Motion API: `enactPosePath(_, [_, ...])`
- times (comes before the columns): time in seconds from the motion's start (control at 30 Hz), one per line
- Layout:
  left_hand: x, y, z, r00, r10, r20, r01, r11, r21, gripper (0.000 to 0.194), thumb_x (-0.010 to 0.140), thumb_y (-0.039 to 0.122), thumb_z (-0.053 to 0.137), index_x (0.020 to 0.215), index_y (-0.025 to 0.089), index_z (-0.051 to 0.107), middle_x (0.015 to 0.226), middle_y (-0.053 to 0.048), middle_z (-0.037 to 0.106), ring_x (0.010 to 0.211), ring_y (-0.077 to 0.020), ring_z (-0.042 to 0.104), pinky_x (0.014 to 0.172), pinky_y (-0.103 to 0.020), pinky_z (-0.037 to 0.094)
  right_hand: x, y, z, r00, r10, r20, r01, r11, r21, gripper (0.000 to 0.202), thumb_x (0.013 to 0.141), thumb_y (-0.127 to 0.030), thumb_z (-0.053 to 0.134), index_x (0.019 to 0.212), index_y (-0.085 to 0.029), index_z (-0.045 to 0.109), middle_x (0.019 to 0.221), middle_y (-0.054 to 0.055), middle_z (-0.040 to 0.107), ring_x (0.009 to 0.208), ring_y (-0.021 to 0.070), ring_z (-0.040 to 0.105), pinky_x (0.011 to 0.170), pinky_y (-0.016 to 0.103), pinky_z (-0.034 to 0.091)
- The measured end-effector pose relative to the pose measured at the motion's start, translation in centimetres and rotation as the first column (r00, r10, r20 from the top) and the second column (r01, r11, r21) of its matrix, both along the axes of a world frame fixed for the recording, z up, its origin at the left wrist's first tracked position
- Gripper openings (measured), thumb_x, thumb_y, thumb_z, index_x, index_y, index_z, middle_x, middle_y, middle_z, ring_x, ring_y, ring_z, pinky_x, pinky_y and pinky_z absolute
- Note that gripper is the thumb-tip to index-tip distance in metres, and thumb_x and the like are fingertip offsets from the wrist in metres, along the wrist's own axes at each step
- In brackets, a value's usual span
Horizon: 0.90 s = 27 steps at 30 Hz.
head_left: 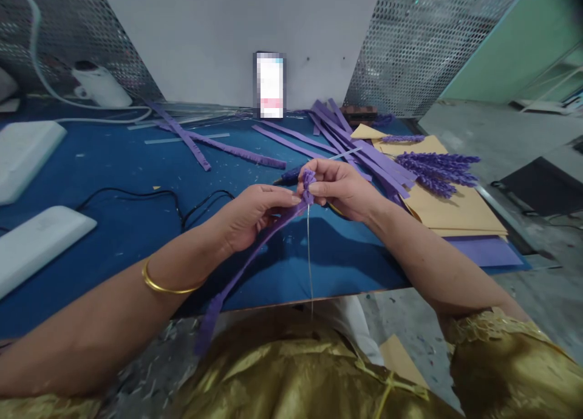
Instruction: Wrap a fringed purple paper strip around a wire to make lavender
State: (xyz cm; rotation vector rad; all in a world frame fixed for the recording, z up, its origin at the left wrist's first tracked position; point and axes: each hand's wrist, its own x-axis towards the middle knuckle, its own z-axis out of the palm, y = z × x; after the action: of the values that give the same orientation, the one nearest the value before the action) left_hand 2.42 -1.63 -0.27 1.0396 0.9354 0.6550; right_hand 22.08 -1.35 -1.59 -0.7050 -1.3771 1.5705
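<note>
Between the fingertips of my right hand [339, 188] is a small ruffled purple paper flower [308, 185], wound around the end of a thin wire [310, 249] that hangs down past the table edge. My left hand [257, 215] pinches the long purple paper strip [255, 252] close to the flower. The strip's loose, fringed end droops below the table edge at lower left. A dark blue tool with a pointed tip, perhaps a glue gun [291, 175], lies behind my hands and is partly hidden by them.
Purple strips [359, 146] lie piled at the back right, beside finished lavender stems [439, 167] on tan paper [460, 209]. A phone [270, 86] leans on the back panel. White foam blocks [40, 243] sit at left, near a black cable [132, 191] and a white jug-like object [102, 85].
</note>
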Motion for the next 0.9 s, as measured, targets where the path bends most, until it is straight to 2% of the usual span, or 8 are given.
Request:
enactPosePath(0.23, [0.0, 0.1, 0.3, 0.989, -0.029, -0.146, 0.041, 0.996, 0.077, 0.02, 0.058, 0.034, 0.083, 0.063, 0.017, 0.074, 0.063, -0.002, 0.066, 0.056, -0.0113, 0.051, 0.054, -0.024, 0.036, 0.1, 0.0, 0.3, 1.0, 0.001, 0.016, -0.001, 1.0, 0.007, 0.03, 0.071, -0.027, 0.085, 0.088, -0.014, 0.063, 0.08, 0.002, 0.07, 0.058, 0.0072, 0.051, 0.048, 0.019, 0.038])
enactPosePath(0.63, [0.1, -0.3, 0.2, 0.975, -0.073, -0.21, 0.112, 0.977, 0.181, 0.014, 0.061, 0.031, 0.078, 0.058, 0.018, 0.073, 0.058, -0.001, 0.062, 0.053, -0.011, 0.047, 0.052, -0.026, 0.033, 0.5, -0.4, 1.0, 0.981, 0.109, 0.162, -0.123, 0.989, 0.077, 0.027, 0.075, -0.03, 0.084, 0.081, -0.014, 0.062, 0.067, -0.001, 0.06, 0.054, 0.0069, 0.045, 0.046, 0.02, 0.029])
enactPosePath(0.9, [0.2, -0.5, 0.1, 0.982, -0.013, -0.188, 0.046, 0.985, 0.168, 0.015, 0.064, 0.031, 0.078, 0.058, 0.018, 0.073, 0.057, 0.0, 0.061, 0.053, -0.0102, 0.048, 0.053, -0.024, 0.034, -0.1, -0.8, 1.0, 0.974, -0.06, 0.217, 0.029, 0.989, 0.144, 0.035, 0.072, -0.036, 0.086, 0.077, -0.015, 0.058, 0.063, -0.003, 0.054, 0.054, 0.0073, 0.042, 0.047, 0.022, 0.028])
